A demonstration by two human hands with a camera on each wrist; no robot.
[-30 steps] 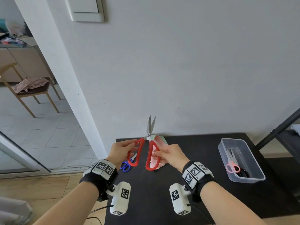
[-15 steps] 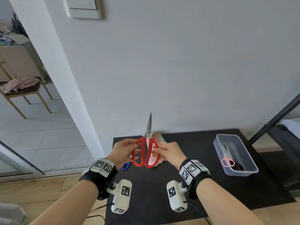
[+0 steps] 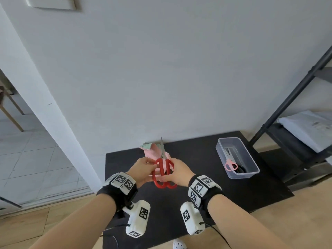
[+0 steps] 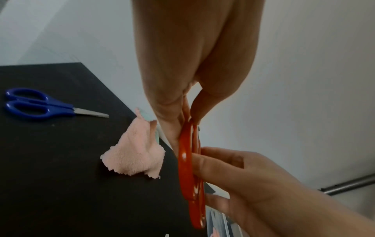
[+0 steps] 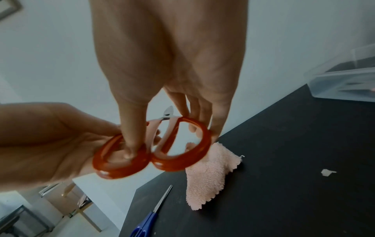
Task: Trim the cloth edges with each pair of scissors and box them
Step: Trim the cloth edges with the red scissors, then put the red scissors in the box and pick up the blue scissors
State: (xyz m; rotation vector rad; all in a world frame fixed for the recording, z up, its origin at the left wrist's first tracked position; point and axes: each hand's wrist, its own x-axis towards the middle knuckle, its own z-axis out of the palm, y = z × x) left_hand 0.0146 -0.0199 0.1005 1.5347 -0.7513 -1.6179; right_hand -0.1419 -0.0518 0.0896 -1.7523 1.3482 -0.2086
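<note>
Lowered, red scissors (image 3: 164, 172) now closed in both hands.

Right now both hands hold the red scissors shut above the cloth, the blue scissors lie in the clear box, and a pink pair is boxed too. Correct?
One error: the blue scissors lie on the black table, not in the clear box, as the left wrist view shows. The rest stands: left hand and right hand hold the red scissors shut above the cloth; the pink pair is boxed.
</note>
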